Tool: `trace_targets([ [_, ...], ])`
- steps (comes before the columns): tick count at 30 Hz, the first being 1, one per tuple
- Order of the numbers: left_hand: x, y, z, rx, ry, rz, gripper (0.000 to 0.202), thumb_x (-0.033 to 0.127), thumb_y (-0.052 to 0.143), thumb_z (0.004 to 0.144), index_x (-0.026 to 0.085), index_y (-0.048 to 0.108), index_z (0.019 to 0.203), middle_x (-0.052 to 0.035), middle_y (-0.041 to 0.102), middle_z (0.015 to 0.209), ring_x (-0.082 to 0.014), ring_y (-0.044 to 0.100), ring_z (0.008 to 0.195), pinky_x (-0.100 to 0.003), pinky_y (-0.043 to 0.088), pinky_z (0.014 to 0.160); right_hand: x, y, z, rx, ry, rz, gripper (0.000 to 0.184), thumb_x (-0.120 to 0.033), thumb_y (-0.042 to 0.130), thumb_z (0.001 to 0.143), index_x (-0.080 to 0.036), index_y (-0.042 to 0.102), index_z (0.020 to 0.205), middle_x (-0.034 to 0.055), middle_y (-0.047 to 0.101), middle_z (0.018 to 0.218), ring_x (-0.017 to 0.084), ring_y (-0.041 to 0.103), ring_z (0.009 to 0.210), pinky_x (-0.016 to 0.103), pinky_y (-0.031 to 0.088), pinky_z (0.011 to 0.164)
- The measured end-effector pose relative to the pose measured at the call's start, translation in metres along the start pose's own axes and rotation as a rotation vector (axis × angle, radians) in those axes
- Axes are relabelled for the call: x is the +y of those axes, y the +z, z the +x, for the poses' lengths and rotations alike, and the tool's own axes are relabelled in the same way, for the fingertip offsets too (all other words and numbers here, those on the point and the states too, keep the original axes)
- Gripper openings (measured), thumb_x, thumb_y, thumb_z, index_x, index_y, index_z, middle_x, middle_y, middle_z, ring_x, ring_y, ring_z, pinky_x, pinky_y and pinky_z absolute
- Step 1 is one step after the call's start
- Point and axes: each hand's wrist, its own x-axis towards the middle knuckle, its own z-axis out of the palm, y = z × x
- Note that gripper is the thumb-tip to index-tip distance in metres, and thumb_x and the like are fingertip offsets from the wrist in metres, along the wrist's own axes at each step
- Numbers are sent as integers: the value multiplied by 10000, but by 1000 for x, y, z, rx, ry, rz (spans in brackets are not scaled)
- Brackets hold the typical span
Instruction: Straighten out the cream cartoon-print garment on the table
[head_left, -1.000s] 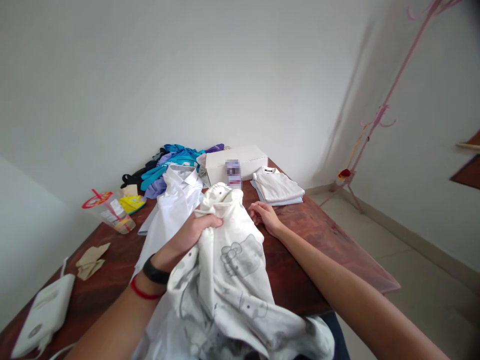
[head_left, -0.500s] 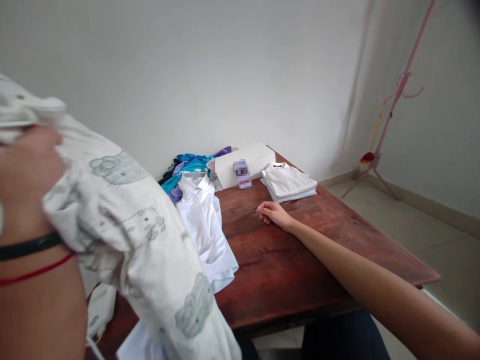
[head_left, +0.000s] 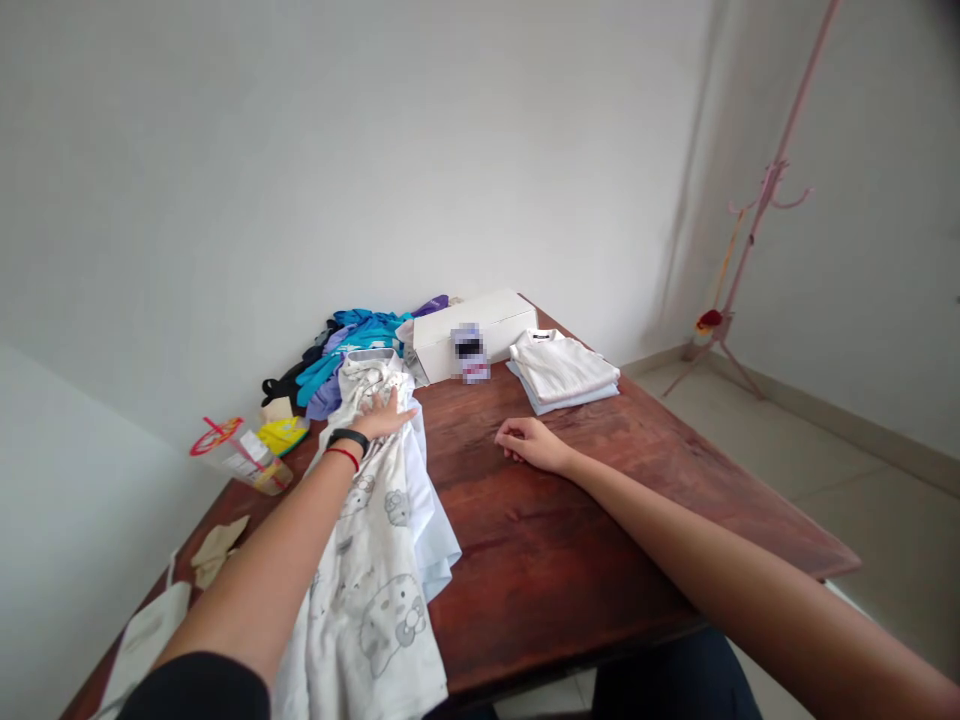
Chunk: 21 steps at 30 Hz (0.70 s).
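A white shirt with a grey cartoon print (head_left: 371,560) lies lengthwise on the left of the wooden table (head_left: 570,520), on top of a plain white shirt (head_left: 435,530). My left hand (head_left: 384,417) rests flat near the printed shirt's collar, fingers stretched out. My right hand (head_left: 525,443) lies on the bare wood mid-table with its fingers loosely curled and nothing in them.
A heap of blue, purple and black clothes (head_left: 345,345) sits at the far left by the wall. A white box (head_left: 472,330) and a stack of folded shirts (head_left: 562,372) stand behind. A plastic cup (head_left: 240,455), crumpled paper (head_left: 217,545) and a white pouch (head_left: 142,640) line the left edge. A pink coat stand (head_left: 750,220) is at the right.
My left hand swung the printed shirt up to the left, then laid it down over the plain white shirt and now presses it flat. My right hand stayed on the table.
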Motion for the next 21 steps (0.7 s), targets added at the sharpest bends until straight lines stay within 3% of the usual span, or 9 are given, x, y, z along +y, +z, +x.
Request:
trace_targets([
  [2,6,23,-12,-32,-14,21,921,641,480,953,101,199,1643,-308,88,1677,-562,66,1526,-776,124,1127,1,0,-1,-1,-24,-62,240,-401,644,850,-169,679,798,9,659,632,125,570,540,227,430,531],
  [4,15,36,-28,-70,24,26,898,664,395,978,134,148,1659,-263,6,1694,-523,-30,1541,-771,36,1143,0,0,-1,1,-32,-87,233,-388,633,862,-168,685,807,11,660,635,128,571,543,229,430,536],
  [7,34,50,-59,-185,189,-10,848,696,334,992,196,182,1660,-208,95,1704,-447,60,1567,-702,86,1193,-2,0,-2,7,-39,-93,230,-385,627,871,-170,688,819,11,662,639,136,583,552,239,444,556],
  [10,54,64,-90,-315,412,-84,774,695,381,992,295,256,1643,-102,191,1709,-326,149,1582,-527,216,1246,-5,-1,-3,-4,-57,-108,233,-390,622,879,-178,681,804,9,666,643,142,592,565,245,450,575],
  [12,64,74,-105,-288,533,-142,714,636,398,1018,299,276,1636,-69,180,1718,-276,116,1592,-485,188,1269,-6,-2,-4,-12,-63,-115,236,-391,619,884,-178,680,801,9,666,644,142,587,564,245,445,572],
  [14,70,80,-112,-207,599,-187,637,560,413,1040,277,351,1607,-73,196,1717,-275,111,1595,-518,146,1279,-6,-2,-4,-14,-65,-121,240,-392,621,888,-176,684,805,11,666,647,143,582,565,247,444,572],
  [17,71,84,-113,-156,621,-213,548,498,465,1036,263,477,1531,-84,258,1701,-305,155,1587,-561,167,1270,-8,-3,-5,-17,-71,-146,252,-398,616,899,-177,688,803,10,663,645,147,590,579,253,448,589],
  [21,67,86,-111,-154,647,-211,537,472,487,1034,274,474,1533,-68,260,1702,-302,156,1587,-552,168,1274,-10,-3,-7,-33,-59,-173,266,-415,611,913,-177,676,815,14,668,672,147,595,594,258,454,605],
])
